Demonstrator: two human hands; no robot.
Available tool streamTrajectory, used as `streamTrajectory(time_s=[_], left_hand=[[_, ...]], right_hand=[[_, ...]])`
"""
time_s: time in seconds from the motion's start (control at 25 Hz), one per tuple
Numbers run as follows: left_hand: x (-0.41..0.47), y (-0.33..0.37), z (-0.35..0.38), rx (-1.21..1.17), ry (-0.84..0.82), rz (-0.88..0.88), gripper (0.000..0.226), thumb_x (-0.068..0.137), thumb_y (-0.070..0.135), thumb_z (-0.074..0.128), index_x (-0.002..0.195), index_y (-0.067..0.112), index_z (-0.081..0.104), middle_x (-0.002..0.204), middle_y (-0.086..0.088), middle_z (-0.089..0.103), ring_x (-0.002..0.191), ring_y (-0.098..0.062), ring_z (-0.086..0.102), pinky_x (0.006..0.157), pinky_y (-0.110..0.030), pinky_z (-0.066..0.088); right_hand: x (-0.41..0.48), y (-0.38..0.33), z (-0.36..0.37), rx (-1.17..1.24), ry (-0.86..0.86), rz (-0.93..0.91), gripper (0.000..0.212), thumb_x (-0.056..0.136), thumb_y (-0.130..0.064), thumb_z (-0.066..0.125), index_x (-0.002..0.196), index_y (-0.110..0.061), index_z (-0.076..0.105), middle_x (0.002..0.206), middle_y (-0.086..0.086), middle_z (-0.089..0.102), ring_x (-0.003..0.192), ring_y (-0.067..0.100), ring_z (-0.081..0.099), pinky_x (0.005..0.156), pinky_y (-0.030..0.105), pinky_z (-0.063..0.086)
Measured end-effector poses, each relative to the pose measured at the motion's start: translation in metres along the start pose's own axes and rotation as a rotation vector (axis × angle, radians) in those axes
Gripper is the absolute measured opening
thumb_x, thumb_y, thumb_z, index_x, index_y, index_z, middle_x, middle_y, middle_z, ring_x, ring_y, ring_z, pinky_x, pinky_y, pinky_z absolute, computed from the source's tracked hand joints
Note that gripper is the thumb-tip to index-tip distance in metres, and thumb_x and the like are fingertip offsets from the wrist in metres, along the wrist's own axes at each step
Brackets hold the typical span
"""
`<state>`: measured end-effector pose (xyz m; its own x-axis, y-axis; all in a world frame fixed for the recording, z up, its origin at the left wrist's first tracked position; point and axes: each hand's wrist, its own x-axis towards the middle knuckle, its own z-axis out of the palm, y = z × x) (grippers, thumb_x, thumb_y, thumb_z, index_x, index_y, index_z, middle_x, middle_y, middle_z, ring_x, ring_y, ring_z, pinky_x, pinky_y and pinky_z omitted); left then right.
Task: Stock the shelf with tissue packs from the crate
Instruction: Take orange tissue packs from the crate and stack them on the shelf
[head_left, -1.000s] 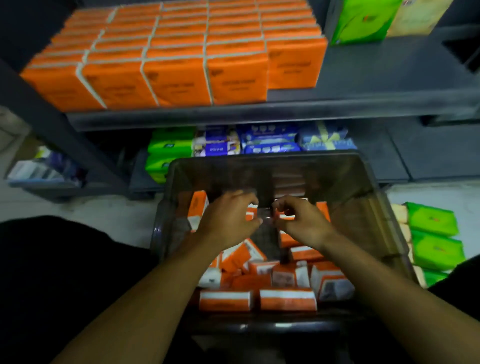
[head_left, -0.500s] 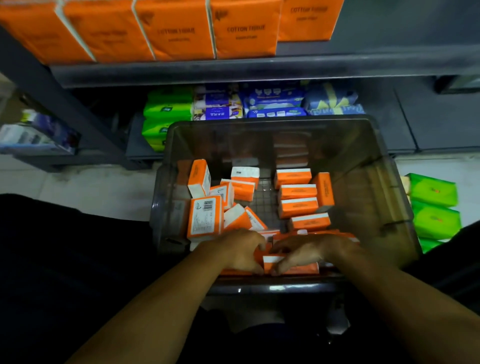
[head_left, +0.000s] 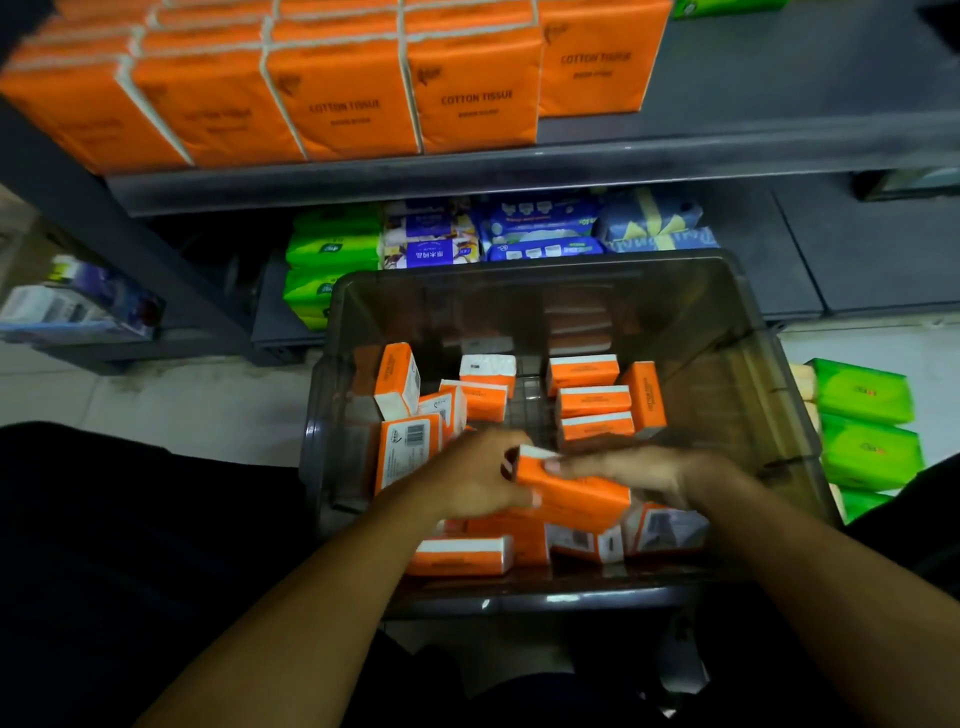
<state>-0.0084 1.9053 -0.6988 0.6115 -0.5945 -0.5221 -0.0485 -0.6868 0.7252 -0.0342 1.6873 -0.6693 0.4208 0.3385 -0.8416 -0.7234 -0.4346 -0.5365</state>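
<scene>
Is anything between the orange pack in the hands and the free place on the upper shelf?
Nothing visible. The left hand grips the pack inside the crate, the right hand rests on it; above the crate, the shelf has free space right of the orange row.

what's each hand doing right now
Left hand: grips one end of a small orange plastic-wrapped tissue pack.
Right hand: open, fingers lying on that pack.
</scene>
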Motion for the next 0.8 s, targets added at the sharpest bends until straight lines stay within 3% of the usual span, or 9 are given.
streamTrajectory(time_s=[0.08, 0.16, 0.28, 0.4, 0.56, 0.68, 0.8], left_hand=[[-0.002, 0.007, -0.024, -0.183, 0.141, 0.009, 0.033, 0.076, 0.024, 0.082, 0.105, 0.026, 0.067, 0.1, 0.005, 0.072, 0.095, -0.012, 0.069, 0.088, -0.04, 0.057], [-0.007, 0.019, -0.049, -0.375, 0.261, 0.035, 0.031, 0.078, 0.012, 0.081, 0.105, 0.021, 0.069, 0.099, 0.002, 0.075, 0.094, -0.013, 0.072, 0.084, -0.034, 0.058], [-0.014, 0.043, -0.082, -0.533, 0.391, 0.083, 0.03, 0.081, 0.008, 0.077, 0.103, 0.027, 0.068, 0.098, 0.007, 0.076, 0.092, -0.007, 0.072, 0.076, -0.022, 0.056], [-0.012, 0.07, -0.11, -0.655, 0.476, 0.134, 0.031, 0.082, 0.013, 0.076, 0.107, 0.028, 0.067, 0.105, 0.007, 0.075, 0.098, -0.011, 0.071, 0.079, -0.028, 0.057], [-0.002, 0.115, -0.145, -0.609, 0.559, 0.242, 0.038, 0.083, 0.015, 0.076, 0.116, 0.026, 0.062, 0.109, 0.006, 0.074, 0.101, -0.008, 0.07, 0.083, -0.028, 0.057], [0.011, 0.148, -0.175, -0.523, 0.658, 0.299, 0.043, 0.083, 0.014, 0.076, 0.12, 0.023, 0.057, 0.111, 0.007, 0.069, 0.092, -0.006, 0.071, 0.078, -0.026, 0.059], [0.029, 0.177, -0.202, -0.306, 0.786, 0.31, 0.046, 0.081, 0.02, 0.079, 0.117, 0.033, 0.054, 0.109, 0.011, 0.066, 0.085, -0.011, 0.071, 0.075, -0.037, 0.061]], right_hand=[[-0.003, -0.01, -0.006, 0.149, 0.108, -0.142, 0.051, 0.073, -0.055, 0.074, 0.115, -0.026, 0.065, 0.112, 0.008, 0.072, 0.101, 0.025, 0.07, 0.088, 0.046, 0.057], [-0.009, -0.024, -0.019, 0.219, 0.249, -0.32, 0.065, 0.064, -0.06, 0.082, 0.117, -0.025, 0.068, 0.118, 0.009, 0.07, 0.105, 0.024, 0.069, 0.091, 0.047, 0.056], [-0.031, -0.052, -0.038, 0.273, 0.294, -0.573, 0.054, 0.073, -0.043, 0.075, 0.122, -0.023, 0.064, 0.119, 0.01, 0.069, 0.106, 0.024, 0.069, 0.088, 0.04, 0.057], [-0.057, -0.087, -0.054, 0.203, 0.354, -0.748, 0.046, 0.078, -0.024, 0.075, 0.12, -0.017, 0.06, 0.114, 0.006, 0.071, 0.104, 0.02, 0.07, 0.081, 0.032, 0.059], [-0.067, -0.129, -0.078, 0.202, 0.519, -0.915, 0.052, 0.073, -0.018, 0.072, 0.123, -0.015, 0.058, 0.111, 0.005, 0.073, 0.102, 0.017, 0.071, 0.077, 0.028, 0.059], [-0.073, -0.155, -0.103, 0.298, 0.612, -1.022, 0.046, 0.073, -0.017, 0.072, 0.116, -0.011, 0.058, 0.107, 0.012, 0.074, 0.1, 0.023, 0.071, 0.076, 0.027, 0.059], [-0.08, -0.174, -0.127, 0.266, 0.707, -1.058, 0.051, 0.071, -0.023, 0.075, 0.119, -0.014, 0.058, 0.112, 0.007, 0.072, 0.104, 0.02, 0.07, 0.082, 0.033, 0.058]])
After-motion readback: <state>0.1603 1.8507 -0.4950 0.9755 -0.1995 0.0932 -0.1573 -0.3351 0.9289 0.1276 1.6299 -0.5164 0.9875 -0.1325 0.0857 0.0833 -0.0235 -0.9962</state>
